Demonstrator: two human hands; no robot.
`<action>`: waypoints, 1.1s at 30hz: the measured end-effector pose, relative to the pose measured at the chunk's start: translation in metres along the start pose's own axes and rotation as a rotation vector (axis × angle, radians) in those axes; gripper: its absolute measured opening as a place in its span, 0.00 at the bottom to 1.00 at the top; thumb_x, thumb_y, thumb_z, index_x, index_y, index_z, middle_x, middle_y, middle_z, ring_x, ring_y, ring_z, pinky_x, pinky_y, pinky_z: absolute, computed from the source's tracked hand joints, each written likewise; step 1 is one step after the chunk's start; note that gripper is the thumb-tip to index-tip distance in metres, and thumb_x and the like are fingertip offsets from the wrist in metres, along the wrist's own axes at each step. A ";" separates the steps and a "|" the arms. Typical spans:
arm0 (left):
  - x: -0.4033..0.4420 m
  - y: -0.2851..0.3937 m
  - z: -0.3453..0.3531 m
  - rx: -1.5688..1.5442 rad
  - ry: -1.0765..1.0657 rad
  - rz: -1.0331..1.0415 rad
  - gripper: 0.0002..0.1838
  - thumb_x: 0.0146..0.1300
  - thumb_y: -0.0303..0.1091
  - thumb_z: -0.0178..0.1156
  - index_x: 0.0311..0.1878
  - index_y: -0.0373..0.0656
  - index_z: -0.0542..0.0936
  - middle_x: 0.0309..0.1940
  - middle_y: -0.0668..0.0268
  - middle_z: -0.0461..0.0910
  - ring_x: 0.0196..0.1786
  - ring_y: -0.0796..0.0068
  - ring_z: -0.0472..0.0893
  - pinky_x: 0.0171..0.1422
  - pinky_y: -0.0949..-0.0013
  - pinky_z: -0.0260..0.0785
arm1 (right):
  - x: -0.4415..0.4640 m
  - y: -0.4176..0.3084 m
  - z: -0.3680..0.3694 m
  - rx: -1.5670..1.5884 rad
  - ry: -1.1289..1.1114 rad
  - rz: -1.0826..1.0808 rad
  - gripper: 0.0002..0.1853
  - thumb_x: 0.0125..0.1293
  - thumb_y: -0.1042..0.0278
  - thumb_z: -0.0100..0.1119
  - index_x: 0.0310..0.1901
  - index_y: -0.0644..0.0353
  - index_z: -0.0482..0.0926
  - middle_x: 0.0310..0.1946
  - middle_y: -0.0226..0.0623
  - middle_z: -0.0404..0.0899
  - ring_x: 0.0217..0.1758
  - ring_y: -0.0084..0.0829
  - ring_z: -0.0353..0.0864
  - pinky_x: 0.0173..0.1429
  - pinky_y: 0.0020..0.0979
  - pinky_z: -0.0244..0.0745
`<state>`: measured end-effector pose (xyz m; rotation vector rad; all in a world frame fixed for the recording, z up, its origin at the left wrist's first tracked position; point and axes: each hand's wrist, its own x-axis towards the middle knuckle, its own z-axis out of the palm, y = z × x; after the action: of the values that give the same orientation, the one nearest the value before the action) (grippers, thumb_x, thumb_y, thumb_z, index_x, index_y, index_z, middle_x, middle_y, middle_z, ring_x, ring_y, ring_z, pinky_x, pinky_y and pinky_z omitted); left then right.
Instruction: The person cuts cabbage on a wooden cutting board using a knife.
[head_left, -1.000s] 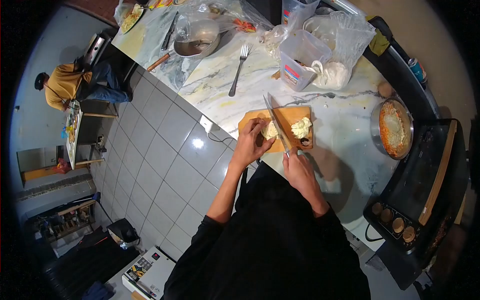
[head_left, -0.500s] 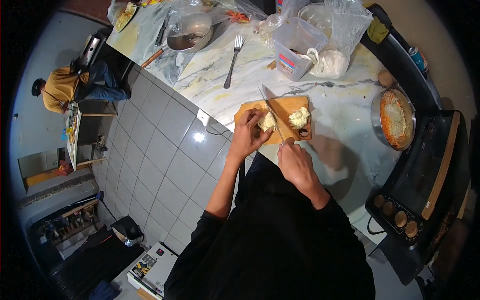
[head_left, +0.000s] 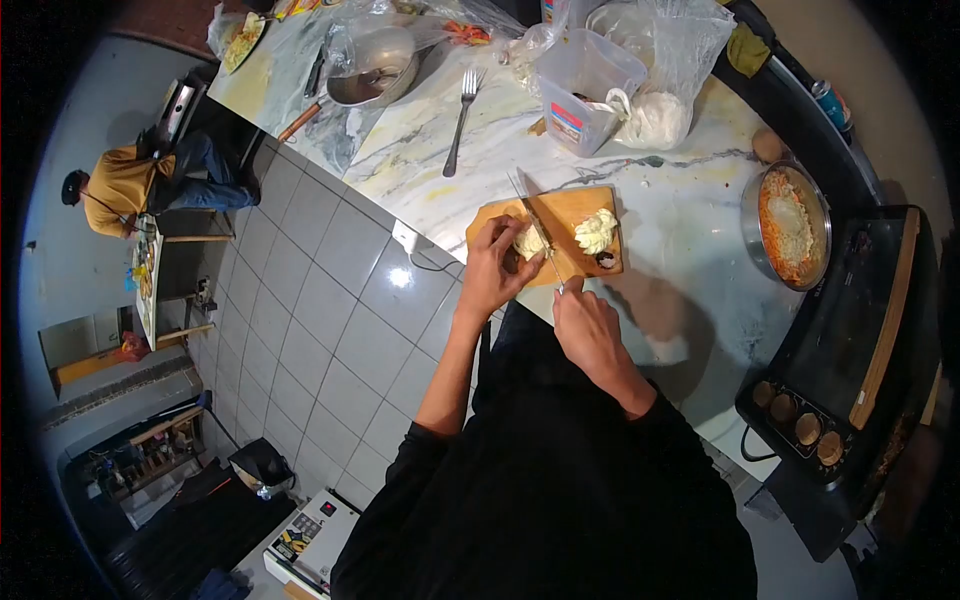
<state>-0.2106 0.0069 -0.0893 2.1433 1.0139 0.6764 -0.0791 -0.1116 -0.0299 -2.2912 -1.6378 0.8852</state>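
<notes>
My right hand point(head_left: 590, 325) is closed round the handle of a knife point(head_left: 538, 222), whose blade points away from me over a wooden cutting board point(head_left: 566, 205). Against the blade's left side lies a pale yellow-white piece of food point(head_left: 529, 243), perhaps cabbage. My left hand point(head_left: 494, 268) grips that piece with bent fingers, close to the blade. To the right of the knife, a second pale, ruffled pile point(head_left: 596, 231) sits on the board, near the board's dark hole point(head_left: 605, 260).
A fork point(head_left: 461, 122) lies beyond the board. Behind stand a saucepan point(head_left: 375, 85) and a clear plastic tub point(head_left: 590, 95). At right are a metal bowl of shredded food point(head_left: 790, 225) and a black oven point(head_left: 850, 330). Another person point(head_left: 125, 190) sits far left.
The view has shifted slightly. My hands, the knife and the food keep nearly the same places on the board.
</notes>
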 end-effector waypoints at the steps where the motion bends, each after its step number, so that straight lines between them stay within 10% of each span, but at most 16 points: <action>1: 0.000 0.000 0.000 0.000 -0.004 -0.002 0.26 0.54 0.39 0.73 0.56 0.39 0.81 0.51 0.55 0.77 0.56 0.53 0.78 0.60 0.58 0.71 | 0.000 0.000 0.000 0.000 -0.002 0.001 0.12 0.74 0.67 0.51 0.39 0.69 0.71 0.25 0.53 0.83 0.32 0.51 0.87 0.36 0.43 0.83; 33: -0.002 -0.005 0.001 0.048 0.044 0.089 0.26 0.54 0.37 0.72 0.55 0.36 0.81 0.49 0.54 0.78 0.53 0.52 0.79 0.58 0.58 0.72 | 0.017 0.019 0.057 -0.271 0.296 -0.021 0.13 0.72 0.64 0.54 0.37 0.67 0.78 0.20 0.44 0.82 0.27 0.42 0.87 0.29 0.38 0.82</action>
<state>-0.2132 0.0069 -0.0941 2.2354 0.9713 0.7517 -0.0925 -0.1143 -0.0909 -2.4261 -1.7287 0.3112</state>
